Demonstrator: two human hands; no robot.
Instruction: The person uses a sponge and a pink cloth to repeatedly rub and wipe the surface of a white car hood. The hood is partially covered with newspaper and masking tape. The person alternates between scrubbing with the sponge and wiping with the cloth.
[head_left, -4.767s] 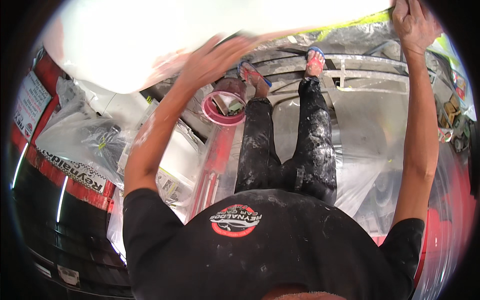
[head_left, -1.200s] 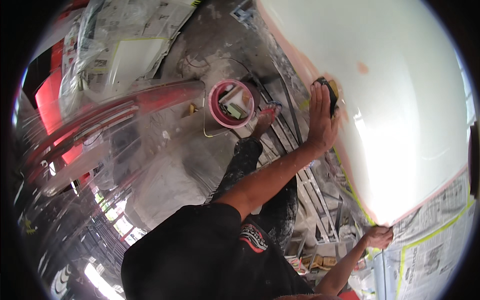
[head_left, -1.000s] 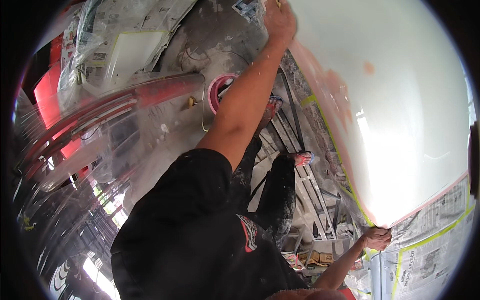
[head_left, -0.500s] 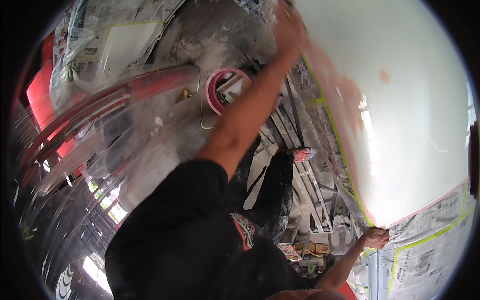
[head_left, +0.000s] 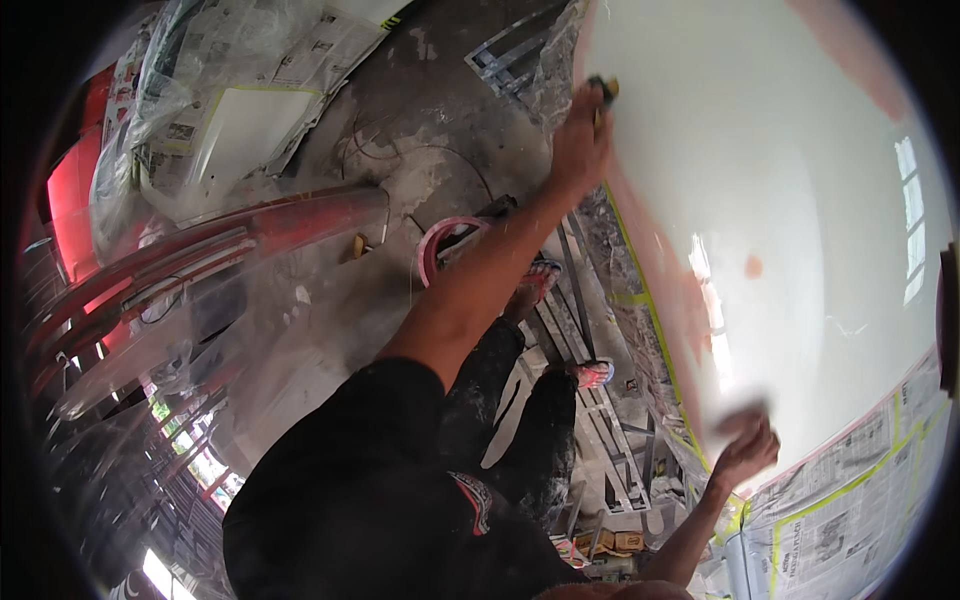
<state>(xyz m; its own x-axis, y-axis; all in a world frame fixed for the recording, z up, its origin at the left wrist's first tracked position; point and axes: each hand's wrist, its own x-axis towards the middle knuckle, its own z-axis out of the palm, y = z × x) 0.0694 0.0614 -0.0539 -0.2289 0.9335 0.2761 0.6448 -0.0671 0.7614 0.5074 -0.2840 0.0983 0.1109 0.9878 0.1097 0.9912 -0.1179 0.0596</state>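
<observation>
A glossy white body panel with reddish-brown patches fills the right side. At its upper left edge my left hand is closed round a small black and yellow thing, whose kind I cannot make out. Near the panel's lower corner is my right hand. Its fingers are curled on a flat, dark greyish thing, smeared by motion, that lies over the panel; whether it touches the surface I cannot tell. Yellow-green tape runs along the panel's left border.
Newspaper masking covers the area below the panel. Under me stands a metal ladder-like platform, with my sandalled feet on or beside it. A pink bucket sits partly behind my left arm. Plastic film drapes red parts at left.
My right hand has moved up from the panel's bottom corner onto its face, with the flat thing showing. My left hand is lower in view and less blurred. The whole view has shifted.
</observation>
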